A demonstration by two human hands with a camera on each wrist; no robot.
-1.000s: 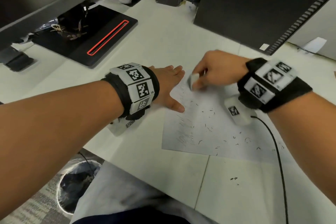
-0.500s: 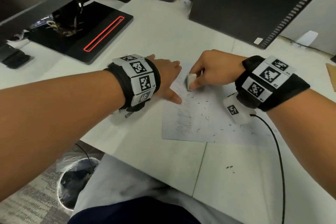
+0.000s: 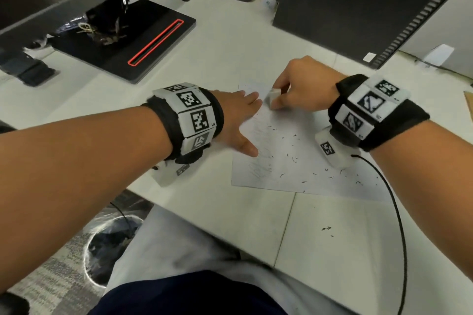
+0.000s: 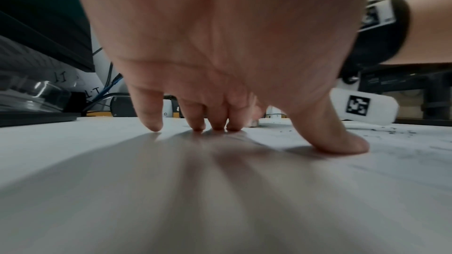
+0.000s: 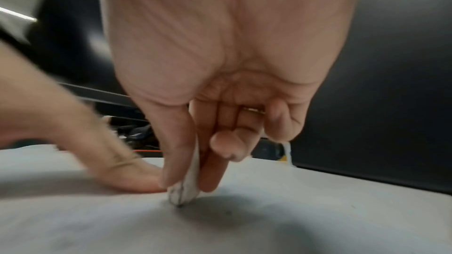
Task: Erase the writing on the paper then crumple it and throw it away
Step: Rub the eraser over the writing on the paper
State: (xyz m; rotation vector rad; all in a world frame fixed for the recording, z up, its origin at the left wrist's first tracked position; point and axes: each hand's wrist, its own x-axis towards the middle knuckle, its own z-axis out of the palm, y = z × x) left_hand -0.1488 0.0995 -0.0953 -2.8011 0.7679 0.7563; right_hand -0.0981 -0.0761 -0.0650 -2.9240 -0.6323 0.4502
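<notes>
From the head view, the right hand [image 3: 304, 89] has slid the eraser [image 3: 273, 96] up toward the far left corner of the paper [image 3: 302, 161] compared with a second ago, when it was rubbing a bit lower, so the erasing is creeping into the top of the sheet while faint scribbles still sit at about 7 o'clock from the eraser, near the left edge; I'd say the rubbing isn't finished and crumpling is a way off. Dark eraser crumbs are scattered over the sheet and a few on the bench [image 3: 230, 59]. The bin [image 3: 112, 243] is down on the floor at 7 o'clock of the paper, dark liner, some stuff inside I can't make out. Left wrist view: the left hand [image 4: 220, 45] has its fingers [image 4: 149, 115] spread and straight, tips pressing down, thumb on the sheet. Right wrist view: thumb and fingers [image 5: 176, 142] pinch the eraser [image 5: 183, 190], its grubby tip touching the paper [image 5: 293, 210]
</notes>
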